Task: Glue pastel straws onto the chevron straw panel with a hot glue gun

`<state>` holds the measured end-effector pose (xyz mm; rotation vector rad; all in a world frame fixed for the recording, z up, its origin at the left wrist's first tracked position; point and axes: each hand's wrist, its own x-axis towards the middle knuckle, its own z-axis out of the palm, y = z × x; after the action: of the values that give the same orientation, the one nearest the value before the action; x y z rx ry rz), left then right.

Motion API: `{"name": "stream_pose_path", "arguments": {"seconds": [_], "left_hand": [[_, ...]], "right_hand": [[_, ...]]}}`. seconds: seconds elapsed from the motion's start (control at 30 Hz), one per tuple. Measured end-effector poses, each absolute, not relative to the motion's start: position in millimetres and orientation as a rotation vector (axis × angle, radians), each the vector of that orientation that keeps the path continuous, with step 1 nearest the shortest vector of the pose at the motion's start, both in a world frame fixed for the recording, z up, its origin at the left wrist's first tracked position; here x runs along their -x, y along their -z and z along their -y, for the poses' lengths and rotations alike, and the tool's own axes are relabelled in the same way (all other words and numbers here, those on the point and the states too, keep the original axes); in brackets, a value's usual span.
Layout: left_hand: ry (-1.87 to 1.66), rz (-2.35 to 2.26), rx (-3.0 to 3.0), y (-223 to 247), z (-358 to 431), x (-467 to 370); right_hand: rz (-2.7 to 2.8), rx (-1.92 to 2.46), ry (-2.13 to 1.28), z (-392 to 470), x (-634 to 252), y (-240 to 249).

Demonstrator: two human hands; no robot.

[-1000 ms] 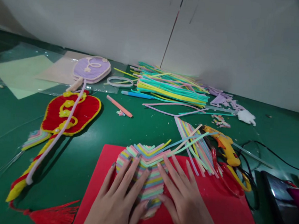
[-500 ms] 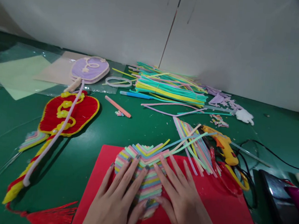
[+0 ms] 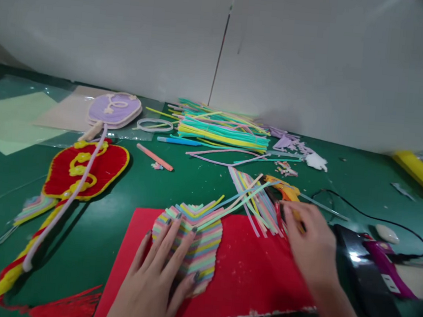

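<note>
My left hand (image 3: 161, 267) lies flat, fingers spread, on a rounded panel of pastel striped pipe cleaners (image 3: 204, 246). Loose strip ends fan out from the panel's top edge. Beneath it is a red board (image 3: 245, 275). My right hand (image 3: 311, 241) has its fingers closed around a hand tool with red and yellow handles (image 3: 279, 218), beside the board's right part. The tool's kind is mostly hidden by the fingers. Just behind that hand lies a yellow glue gun (image 3: 285, 188). A striped bunch of pipe cleaners (image 3: 257, 199) touches the board's far edge.
At left lie a red and yellow fan (image 3: 85, 167) and a purple fan (image 3: 112, 108). Bundled pipe cleaners (image 3: 221, 130) sit near the wall. A black device (image 3: 364, 275), a purple power strip (image 3: 390, 273) and a cable (image 3: 387, 218) occupy the right.
My right hand has left the striped panel and moved right to the hand tool, closing on it. The left hand stays on the panel. The view has shifted slightly right.
</note>
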<state>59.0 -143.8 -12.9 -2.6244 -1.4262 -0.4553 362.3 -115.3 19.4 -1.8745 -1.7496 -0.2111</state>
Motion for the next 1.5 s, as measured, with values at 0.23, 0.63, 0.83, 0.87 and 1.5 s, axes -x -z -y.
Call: {"name": "stream_pose_path", "arguments": {"seconds": [0.23, 0.63, 0.83, 0.87, 1.5], "left_hand": [[0.486, 1.492, 2.601, 17, 142, -62], [0.475, 1.540, 2.631, 16, 141, -61], [0.501, 1.606, 2.661, 11, 143, -63], [0.518, 1.619, 2.675, 10, 144, -64], [0.421, 1.669, 2.909, -5, 125, -24]], "right_hand": [[1.422, 2.442, -0.243, 71, -431, -16], [1.168, 2.341, -0.108, 67, -431, -30], [1.135, 2.043, -0.021, 91, -422, -62], [1.142, 1.976, 0.037, 96, -415, -66], [1.753, 1.954, 0.018, 117, -297, -11]]}}
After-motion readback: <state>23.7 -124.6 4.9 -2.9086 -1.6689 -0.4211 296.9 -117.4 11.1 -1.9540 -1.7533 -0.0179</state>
